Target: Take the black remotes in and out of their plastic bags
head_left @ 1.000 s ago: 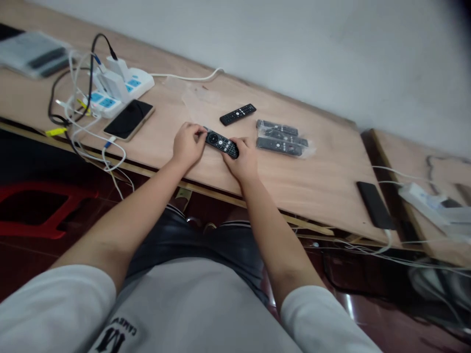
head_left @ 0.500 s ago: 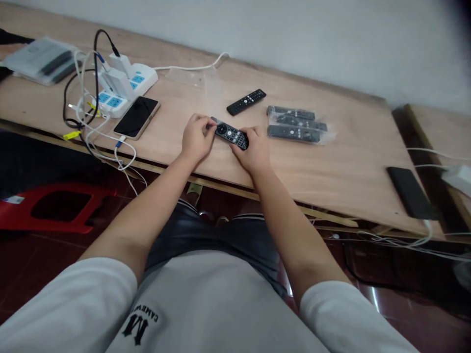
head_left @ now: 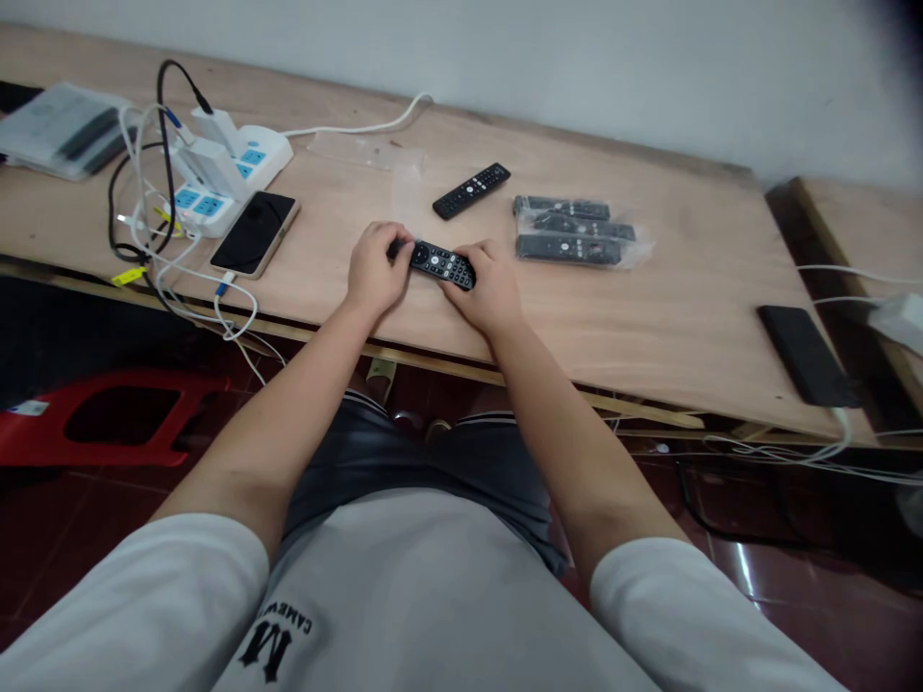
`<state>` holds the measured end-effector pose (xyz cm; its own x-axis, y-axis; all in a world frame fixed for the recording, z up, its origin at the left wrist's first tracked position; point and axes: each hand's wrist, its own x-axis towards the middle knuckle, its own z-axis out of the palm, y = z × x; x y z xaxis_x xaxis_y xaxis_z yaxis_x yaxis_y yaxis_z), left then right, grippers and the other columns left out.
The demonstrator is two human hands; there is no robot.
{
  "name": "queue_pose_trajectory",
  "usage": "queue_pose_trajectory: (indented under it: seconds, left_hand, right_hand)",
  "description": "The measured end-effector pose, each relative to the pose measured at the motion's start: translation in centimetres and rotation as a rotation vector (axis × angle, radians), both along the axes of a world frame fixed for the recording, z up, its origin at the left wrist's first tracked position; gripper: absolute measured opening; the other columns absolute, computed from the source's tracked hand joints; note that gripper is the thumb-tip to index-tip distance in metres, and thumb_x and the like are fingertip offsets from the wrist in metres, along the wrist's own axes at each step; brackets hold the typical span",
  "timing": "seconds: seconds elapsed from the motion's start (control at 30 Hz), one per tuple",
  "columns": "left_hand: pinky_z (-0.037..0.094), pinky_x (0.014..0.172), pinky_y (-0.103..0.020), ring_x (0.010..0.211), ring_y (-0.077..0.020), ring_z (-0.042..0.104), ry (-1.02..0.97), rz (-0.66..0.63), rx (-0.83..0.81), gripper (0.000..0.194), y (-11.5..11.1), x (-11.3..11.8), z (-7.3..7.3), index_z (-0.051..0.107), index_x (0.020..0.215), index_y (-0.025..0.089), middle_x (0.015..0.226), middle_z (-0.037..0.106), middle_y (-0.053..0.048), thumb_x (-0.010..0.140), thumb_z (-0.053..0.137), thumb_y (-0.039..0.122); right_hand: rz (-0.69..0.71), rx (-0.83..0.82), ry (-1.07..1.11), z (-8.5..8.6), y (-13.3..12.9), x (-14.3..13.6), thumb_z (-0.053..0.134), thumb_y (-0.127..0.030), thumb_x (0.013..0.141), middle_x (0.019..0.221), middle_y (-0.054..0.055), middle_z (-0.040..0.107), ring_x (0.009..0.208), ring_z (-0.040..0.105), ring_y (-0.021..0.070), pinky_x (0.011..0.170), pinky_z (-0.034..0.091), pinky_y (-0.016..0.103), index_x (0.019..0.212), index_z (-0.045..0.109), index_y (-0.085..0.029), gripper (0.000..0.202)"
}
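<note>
A black remote control (head_left: pixel 442 264) with round and small light-marked buttons lies between my two hands, face up, near the front of the wooden table (head_left: pixel 649 327). My left hand (head_left: pixel 378 269) is closed around its left end, thumb and fingertips covering that end. My right hand (head_left: pixel 490 286) grips the opposite end, with the thumb along the near edge. Behind them, a second black remote (head_left: pixel 471 190) rests loose and slanted on the tabletop. To the right, several remotes in clear plastic wrapping (head_left: pixel 569 248) lie side by side.
A white power strip (head_left: pixel 270 154) with chargers and tangled cables stands at the left, beside a smartphone (head_left: pixel 256 234). Clear plastic (head_left: pixel 408 192) lies behind my left hand. A black power bank-like block (head_left: pixel 804 356) sits at the right edge. A red stool (head_left: pixel 173 423) stands below left.
The whole table scene has shifted slightly left and up in the picture. Between my hands, the remote lies a little flatter, and my left fingers now cover its left end.
</note>
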<state>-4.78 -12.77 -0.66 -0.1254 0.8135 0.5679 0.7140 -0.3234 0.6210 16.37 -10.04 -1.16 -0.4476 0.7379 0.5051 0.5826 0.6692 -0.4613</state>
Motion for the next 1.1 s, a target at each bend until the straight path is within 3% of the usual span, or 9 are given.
queue_pose_trajectory:
  seconds: [0.17, 0.33, 0.53, 0.67, 0.8, 0.93, 1.1]
  left_hand:
    - [0.050, 0.109, -0.047, 0.120, -0.0274, 0.063, 0.003, -0.074, -0.011, 0.007, 0.0, 0.0, 0.2, 0.067, 0.096, 0.024, 0.118, 0.070, -0.008, 0.094, 0.059, 0.023]
    - [0.048, 0.112, -0.050, 0.124, -0.0290, 0.061, -0.033, -0.061, -0.001, 0.007, 0.3, -0.3, -0.4, 0.065, 0.099, 0.024, 0.118, 0.068, -0.009, 0.096, 0.063, 0.029]
    - [0.046, 0.115, -0.049, 0.126, -0.0283, 0.059, -0.080, -0.029, 0.011, 0.025, 0.9, -0.6, -1.3, 0.061, 0.114, 0.024, 0.122, 0.065, -0.010, 0.095, 0.068, 0.039]
    - [0.045, 0.116, -0.048, 0.127, -0.0284, 0.060, -0.038, -0.066, -0.020, 0.028, 0.8, -0.3, -0.9, 0.062, 0.120, 0.025, 0.126, 0.065, -0.011, 0.098, 0.062, 0.042]
    - [0.050, 0.110, -0.047, 0.130, -0.0297, 0.057, -0.007, 0.003, -0.001, 0.035, 0.2, 0.1, -0.2, 0.060, 0.126, 0.026, 0.133, 0.061, -0.012, 0.097, 0.064, 0.045]
    - [0.055, 0.099, -0.042, 0.118, -0.0274, 0.061, -0.013, 0.071, 0.016, 0.029, -0.1, 0.1, -0.1, 0.061, 0.118, 0.027, 0.122, 0.062, -0.011, 0.097, 0.063, 0.046]
    - [0.055, 0.095, -0.042, 0.105, -0.0254, 0.063, -0.049, 0.058, -0.017, 0.018, 0.0, 0.0, -0.1, 0.063, 0.103, 0.026, 0.108, 0.063, -0.009, 0.100, 0.057, 0.043]
  right_hand:
    - [-0.026, -0.017, 0.011, -0.1, 0.1, 0.1, 0.064, -0.049, 0.091, 0.119, 0.015, 0.062, 0.112, 0.062, 0.0359, 0.099, 0.052, 0.054, 0.124, 0.062, -0.021, 0.043]
    - [0.001, -0.018, 0.000, -0.1, 0.1, 0.1, 0.063, -0.051, 0.091, 0.120, 0.016, 0.063, 0.114, 0.061, 0.0366, 0.101, 0.051, 0.053, 0.125, 0.062, -0.021, 0.045]
    - [0.024, -0.030, 0.009, 0.2, 0.0, 0.1, 0.062, -0.050, 0.092, 0.122, 0.016, 0.063, 0.115, 0.061, 0.0362, 0.103, 0.050, 0.053, 0.126, 0.062, -0.020, 0.046]
    - [-0.007, -0.029, 0.003, 0.3, -0.1, 0.0, 0.064, -0.049, 0.091, 0.121, 0.016, 0.063, 0.115, 0.061, 0.0360, 0.104, 0.050, 0.054, 0.125, 0.062, -0.020, 0.045]
    - [-0.069, -0.020, 0.050, 0.2, 0.0, 0.0, 0.063, -0.053, 0.091, 0.122, 0.015, 0.063, 0.116, 0.061, 0.0362, 0.105, 0.050, 0.056, 0.124, 0.062, -0.022, 0.044]
    - [-0.098, -0.007, 0.069, 0.0, 0.2, 0.1, 0.061, -0.055, 0.093, 0.123, 0.016, 0.062, 0.116, 0.061, 0.0359, 0.105, 0.050, 0.056, 0.125, 0.061, -0.023, 0.045]
    - [-0.112, 0.017, 0.050, 0.0, 0.2, 0.2, 0.062, -0.054, 0.093, 0.120, 0.016, 0.063, 0.113, 0.062, 0.0355, 0.104, 0.051, 0.056, 0.123, 0.061, -0.022, 0.044]
